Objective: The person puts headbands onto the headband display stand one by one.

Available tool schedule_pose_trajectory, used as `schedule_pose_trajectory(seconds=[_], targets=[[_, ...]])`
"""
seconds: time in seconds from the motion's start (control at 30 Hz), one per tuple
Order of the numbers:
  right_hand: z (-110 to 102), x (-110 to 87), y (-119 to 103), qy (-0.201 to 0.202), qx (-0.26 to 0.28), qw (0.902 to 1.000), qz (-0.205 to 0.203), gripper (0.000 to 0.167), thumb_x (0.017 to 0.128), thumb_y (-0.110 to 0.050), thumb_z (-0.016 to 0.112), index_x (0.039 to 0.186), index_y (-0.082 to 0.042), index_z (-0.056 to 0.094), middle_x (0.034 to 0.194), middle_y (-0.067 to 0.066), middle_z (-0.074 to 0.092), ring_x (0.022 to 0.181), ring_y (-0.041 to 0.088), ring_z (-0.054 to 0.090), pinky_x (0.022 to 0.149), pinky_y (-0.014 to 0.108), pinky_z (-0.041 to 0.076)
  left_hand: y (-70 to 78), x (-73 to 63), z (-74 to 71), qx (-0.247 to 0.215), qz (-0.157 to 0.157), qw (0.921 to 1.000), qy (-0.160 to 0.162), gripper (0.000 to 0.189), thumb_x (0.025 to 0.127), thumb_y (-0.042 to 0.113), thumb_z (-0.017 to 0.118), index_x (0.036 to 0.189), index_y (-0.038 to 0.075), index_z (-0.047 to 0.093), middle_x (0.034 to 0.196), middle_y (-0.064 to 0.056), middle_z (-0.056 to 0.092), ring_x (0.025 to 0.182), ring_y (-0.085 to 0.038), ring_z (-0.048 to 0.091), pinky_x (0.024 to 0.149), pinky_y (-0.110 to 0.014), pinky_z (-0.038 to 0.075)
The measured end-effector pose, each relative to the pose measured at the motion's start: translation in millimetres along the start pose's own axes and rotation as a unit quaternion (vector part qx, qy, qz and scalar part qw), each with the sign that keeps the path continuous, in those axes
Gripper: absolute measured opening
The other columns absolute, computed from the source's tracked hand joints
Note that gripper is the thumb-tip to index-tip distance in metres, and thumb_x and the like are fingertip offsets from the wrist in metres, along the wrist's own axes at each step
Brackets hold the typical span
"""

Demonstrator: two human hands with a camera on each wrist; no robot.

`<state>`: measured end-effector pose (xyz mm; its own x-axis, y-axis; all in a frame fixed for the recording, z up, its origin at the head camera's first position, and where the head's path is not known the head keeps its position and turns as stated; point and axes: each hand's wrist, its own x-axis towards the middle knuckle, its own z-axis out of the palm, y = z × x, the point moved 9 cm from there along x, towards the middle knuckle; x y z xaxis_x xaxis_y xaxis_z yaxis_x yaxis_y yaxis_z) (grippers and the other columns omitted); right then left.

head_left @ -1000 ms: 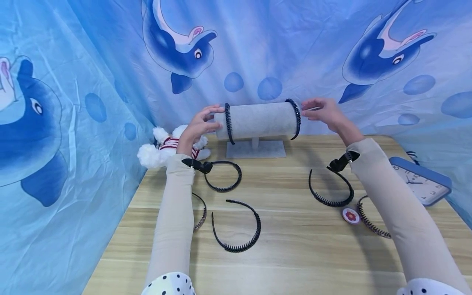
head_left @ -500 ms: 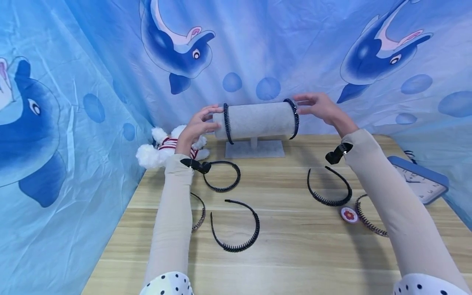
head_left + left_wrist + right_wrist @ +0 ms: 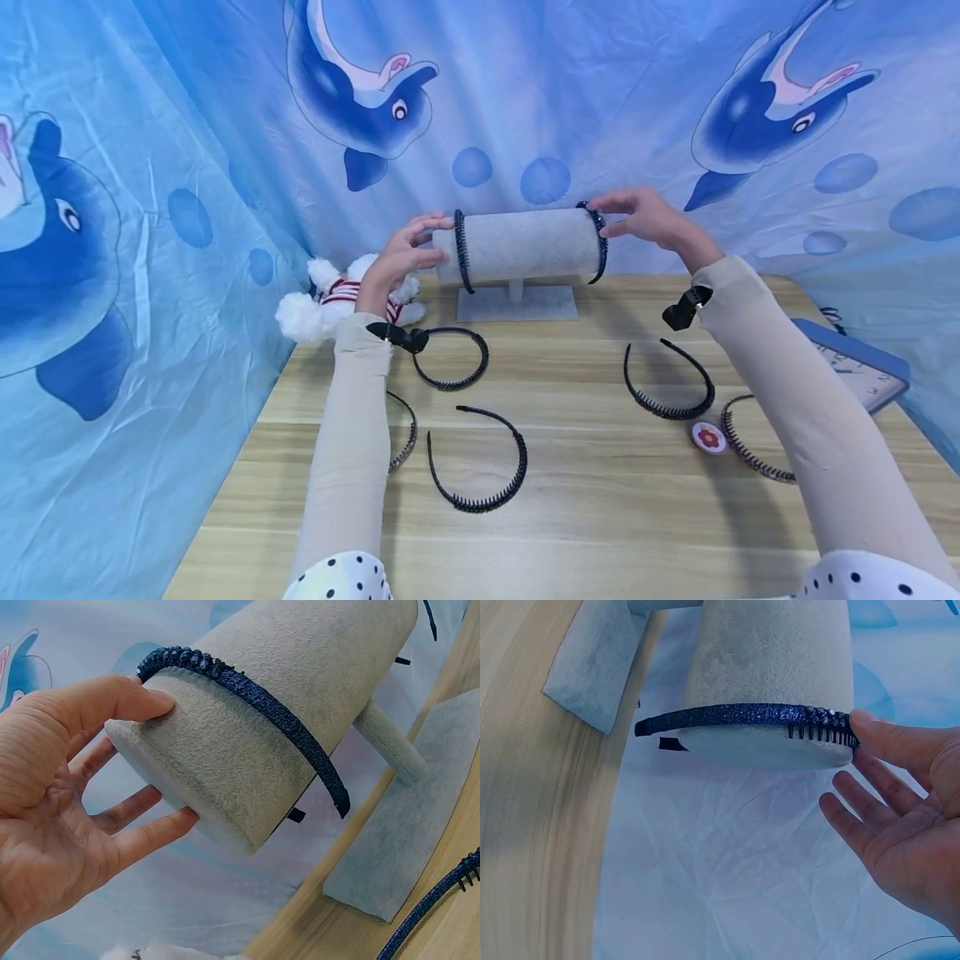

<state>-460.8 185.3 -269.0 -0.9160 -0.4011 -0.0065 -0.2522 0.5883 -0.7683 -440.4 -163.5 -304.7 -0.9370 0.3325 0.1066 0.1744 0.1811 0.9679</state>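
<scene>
The left hand (image 3: 396, 260) holds a roll (image 3: 525, 246) with bent fingers; the right hand (image 3: 649, 218) pinches a hairband (image 3: 720, 715) under its thumb.

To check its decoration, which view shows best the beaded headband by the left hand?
Left wrist: the beaded headband is close, its beads and glittery band distinct. Head shows it small; right wrist, not at all.

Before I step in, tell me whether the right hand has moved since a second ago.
Yes: the right hand moved left toward the grey display roll, now at its right-end headband.
</scene>
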Motion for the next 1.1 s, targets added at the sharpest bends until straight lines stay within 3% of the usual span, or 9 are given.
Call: schedule_pose_trajectory(seconds=[0.73,1.1], targets=[[2.5,-1.6,4.3,0.039,0.015,0.9991,-0.012,0.051,0.097,-0.002,0.067,0.146,-0.003,0.054,0.161,0.017,0.040,0.151,0.035,0.035,0.119,0.056,0.037,-2.6,1.2,2.3,-0.001,-0.001,1.0000,0.003,0.055,0.091,-0.003,0.069,0.144,0.003,0.054,0.167,0.000,0.027,0.153,-0.033,0.028,0.116,-0.055,0.042],[11.7,3.6,-5.0,0.040,-0.032,0.9985,-0.020,0.050,0.097,-0.010,0.069,0.145,-0.008,0.056,0.162,0.015,0.040,0.156,0.034,0.021,0.127,0.056,0.019,-2.0,1.0,-0.2,-0.001,-0.007,1.0000,0.004,0.056,0.090,-0.003,0.070,0.143,0.004,0.055,0.167,0.001,0.027,0.153,-0.033,0.028,0.116,-0.055,0.042]])
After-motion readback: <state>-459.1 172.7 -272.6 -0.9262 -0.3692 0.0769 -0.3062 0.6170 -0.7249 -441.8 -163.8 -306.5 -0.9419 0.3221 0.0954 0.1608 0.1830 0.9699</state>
